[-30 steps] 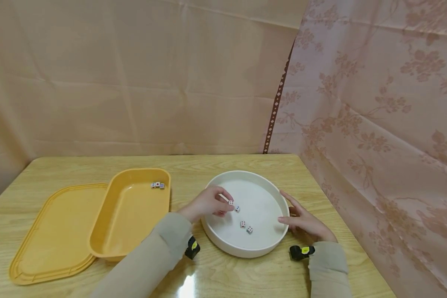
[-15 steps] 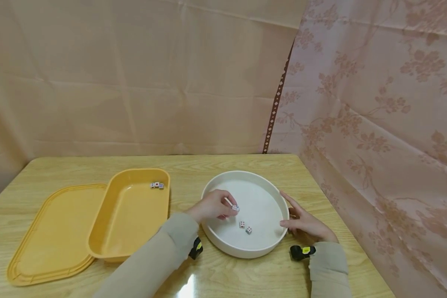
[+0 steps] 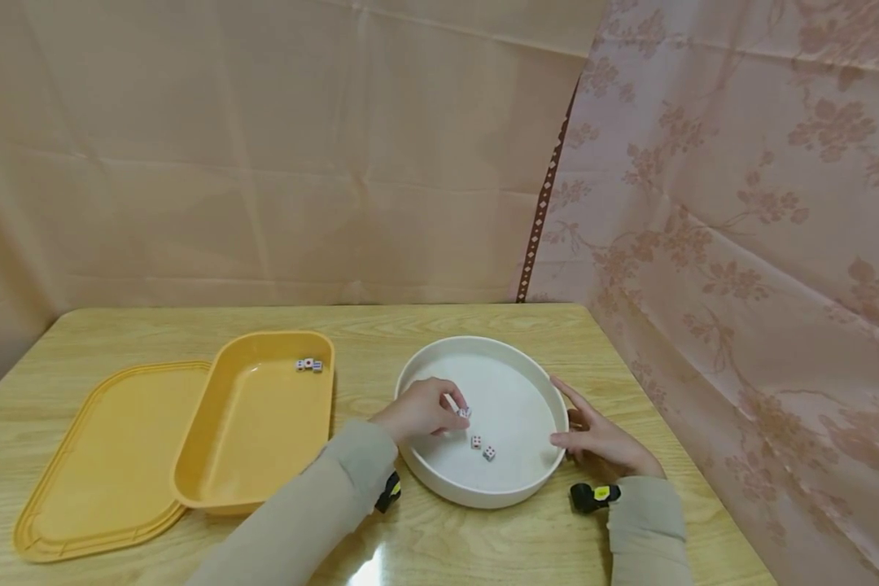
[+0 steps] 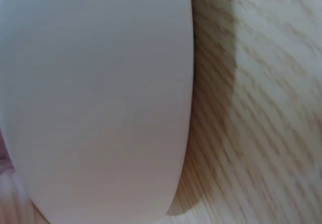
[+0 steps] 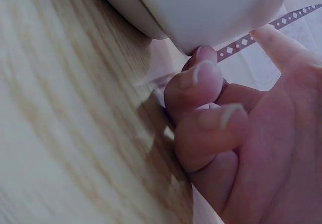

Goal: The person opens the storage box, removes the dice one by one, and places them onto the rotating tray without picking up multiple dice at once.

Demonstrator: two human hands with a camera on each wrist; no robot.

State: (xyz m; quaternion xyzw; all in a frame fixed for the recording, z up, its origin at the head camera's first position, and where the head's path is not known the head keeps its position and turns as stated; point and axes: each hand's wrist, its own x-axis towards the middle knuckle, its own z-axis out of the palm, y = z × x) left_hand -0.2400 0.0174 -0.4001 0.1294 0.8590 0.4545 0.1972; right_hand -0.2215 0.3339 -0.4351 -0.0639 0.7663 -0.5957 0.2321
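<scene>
A round white tray (image 3: pixel 516 391) with a raised wall stands on the table. My left hand (image 3: pixel 423 407) reaches over its near-left rim and pinches white dice (image 3: pixel 465 413) between thumb and fingertips, low over the tray floor; the fingers partly hide them. Just nearer to me, two more dice with red pips, a left die (image 3: pixel 476 442) and a right die (image 3: pixel 489 453), lie on the tray floor. My right hand (image 3: pixel 604 439) grips the tray's right side, thumb over the rim and fingers outside. The right wrist view shows curled fingers (image 5: pixel 193 88) by the tray's outer wall (image 5: pixel 211 12).
Left of the tray stands a yellow rectangular box (image 3: pixel 256 431) with several dice (image 3: pixel 308 365) in its far-right corner. A yellow lid (image 3: pixel 110 464) lies flat at its left, partly under the box. A curtain (image 3: pixel 300 163) hangs behind the wooden table (image 3: pixel 425 545).
My left hand has moved slightly right and toward me in the tray, bringing its die to the one beside it. My right hand stays on the rim.
</scene>
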